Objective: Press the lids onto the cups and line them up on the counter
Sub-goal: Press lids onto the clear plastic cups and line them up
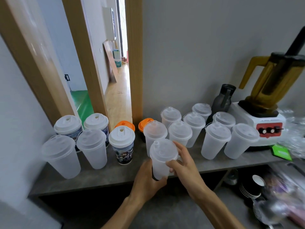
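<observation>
- Now gripping a frosted cup (160, 169) low on its wall with the left hand (148, 180), fingers curling round its base, just above the front edge of the grey counter (102, 177).
- Resting against the same cup's right side with the right hand (183, 162), thumb lying under the rim and fingers spreading along the edge of the clear lid (163, 150); not closing fully round it, so loosely pinching rather than clenching.
- Sitting already on the cup, that lid, with its small spout pointing up and left.
- Standing just behind the held cup, another lidded frosted cup (155, 134), with more lidded frosted cups (216, 139) clustering to the right in two loose rows.
- Standing at the left end, two frosted cups (62, 156) in front and printed cups with white lids (122, 144) beside and behind them.
- Peeking out near the wall, two orange lids (145, 123) on dark cups, mostly hiding behind the others.
- Occupying the right end of the counter, a white blender base (264, 123) carrying an amber jug (274, 76), with a dark bottle (223, 98) just to its left.
- Lying near the blender's front corner, a green card (281, 152).
- Stacking on the shelf below at right, dark paper cups (252, 187); further items there blurring too much to tell.
</observation>
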A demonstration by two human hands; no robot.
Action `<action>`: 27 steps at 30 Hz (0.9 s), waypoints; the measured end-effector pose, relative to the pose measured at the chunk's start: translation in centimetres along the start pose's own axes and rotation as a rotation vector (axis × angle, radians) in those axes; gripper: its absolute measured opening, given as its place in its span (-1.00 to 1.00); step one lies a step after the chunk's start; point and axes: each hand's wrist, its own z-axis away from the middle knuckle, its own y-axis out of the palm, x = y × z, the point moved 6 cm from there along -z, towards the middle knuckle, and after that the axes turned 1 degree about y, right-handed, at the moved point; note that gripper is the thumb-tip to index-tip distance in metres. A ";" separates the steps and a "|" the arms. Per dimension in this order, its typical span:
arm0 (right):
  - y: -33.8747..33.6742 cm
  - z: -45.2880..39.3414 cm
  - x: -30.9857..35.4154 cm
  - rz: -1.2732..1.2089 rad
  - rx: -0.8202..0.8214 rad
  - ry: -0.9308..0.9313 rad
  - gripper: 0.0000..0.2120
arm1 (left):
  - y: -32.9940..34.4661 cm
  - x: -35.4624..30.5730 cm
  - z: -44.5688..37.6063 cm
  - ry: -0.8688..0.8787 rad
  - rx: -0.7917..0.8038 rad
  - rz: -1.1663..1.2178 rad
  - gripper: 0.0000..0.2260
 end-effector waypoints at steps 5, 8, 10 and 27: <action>0.8 0.3 0.0 -0.055 -0.059 -0.005 -0.26 | -0.6 -1.0 0.2 0.052 -0.046 0.042 -0.50; 0.7 0.1 0.8 0.093 -0.130 0.012 -0.27 | -0.7 -1.6 0.3 0.073 -0.022 0.159 -0.52; 0.9 0.0 1.1 0.247 -0.218 -0.004 -0.27 | -0.7 -1.8 0.3 0.088 -0.028 0.216 -0.55; 2.6 -0.4 2.1 0.119 0.031 -0.096 -0.24 | -0.6 0.2 0.6 -0.024 -0.136 0.114 -0.38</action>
